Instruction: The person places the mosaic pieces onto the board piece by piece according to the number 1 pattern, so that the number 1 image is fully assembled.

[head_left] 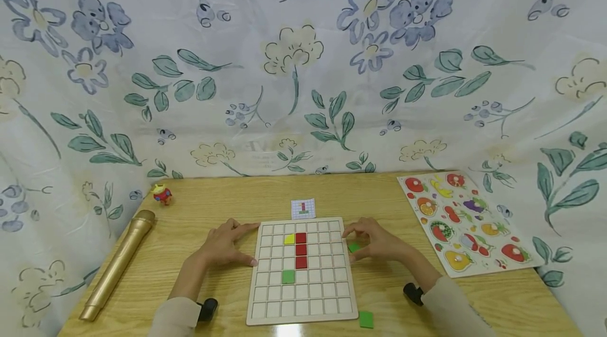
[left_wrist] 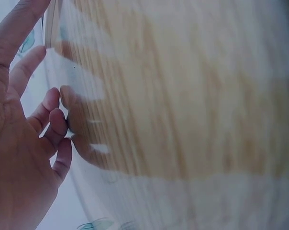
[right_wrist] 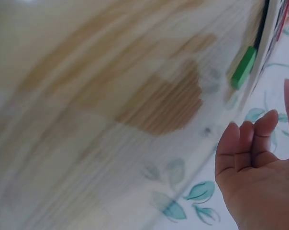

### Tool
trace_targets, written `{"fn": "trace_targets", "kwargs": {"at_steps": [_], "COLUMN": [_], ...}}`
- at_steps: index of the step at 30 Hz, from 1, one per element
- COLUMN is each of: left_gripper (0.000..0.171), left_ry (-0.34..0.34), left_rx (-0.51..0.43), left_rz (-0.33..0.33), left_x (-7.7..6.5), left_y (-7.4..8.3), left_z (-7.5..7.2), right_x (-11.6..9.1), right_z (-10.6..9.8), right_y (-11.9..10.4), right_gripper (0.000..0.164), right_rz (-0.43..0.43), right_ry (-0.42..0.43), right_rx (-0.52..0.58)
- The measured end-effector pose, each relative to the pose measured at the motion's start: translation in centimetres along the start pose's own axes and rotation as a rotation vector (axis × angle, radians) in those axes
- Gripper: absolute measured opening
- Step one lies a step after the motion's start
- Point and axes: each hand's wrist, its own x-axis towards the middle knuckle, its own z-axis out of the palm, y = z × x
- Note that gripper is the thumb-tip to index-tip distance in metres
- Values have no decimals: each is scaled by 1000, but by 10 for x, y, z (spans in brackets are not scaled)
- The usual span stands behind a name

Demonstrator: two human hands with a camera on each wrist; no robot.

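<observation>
A pale wooden grid board (head_left: 327, 290) lies between my two hands. In its squares sit a yellow piece (head_left: 290, 239), a column of red tiles (head_left: 301, 249) and one green tile (head_left: 288, 277). My left hand (head_left: 223, 245) touches the board's left edge, index finger and thumb spread apart along it. On the opposite side, my right hand (head_left: 379, 243) has its fingertips and thumb at the right edge. A loose green tile (head_left: 353, 247) lies under the right hand, partly covered; it shows in the right wrist view too. Behind the board is a small card (head_left: 303, 208) with a coloured grid pattern.
Another green tile (head_left: 366, 319) lies by the board's near right corner. A gold microphone (head_left: 118, 266) and a small toy figure (head_left: 162, 194) are on the left. A fruit puzzle board (head_left: 467, 221) lies at the right. Floral cloth (head_left: 294, 89) hangs behind the wooden table (head_left: 227, 195).
</observation>
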Motion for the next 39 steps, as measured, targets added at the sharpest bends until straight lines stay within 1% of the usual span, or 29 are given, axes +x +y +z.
{"fn": "trace_targets", "kwargs": {"at_steps": [3, 9, 17, 24, 31, 37, 39], "left_gripper": [98, 99, 99, 99, 99, 99, 99], "left_ry": [0, 0, 3, 3, -2, -3, -1], "left_rx": [4, 3, 5, 9, 6, 5, 4], "left_rz": [4, 2, 9, 6, -2, 0, -2], "left_x": [1, 0, 0, 0, 0, 0, 0], "left_y": [-1, -1, -1, 0, 2, 1, 1], "left_z": [0, 1, 1, 1, 0, 0, 1], "right_x": [-4, -7, -7, -8, -9, -11, -11], "right_z": [-3, -5, -6, -5, -5, -1, 0], "right_y": [6, 14, 17, 21, 19, 21, 20], "right_gripper": [42, 40, 40, 31, 21, 18, 18], "right_rz": [-15, -37, -30, -23, -8, -48, -42], "right_ry": [17, 22, 41, 52, 46, 87, 94], "right_rx": [-22, -66, -115, -171, -159, -241, -256]}}
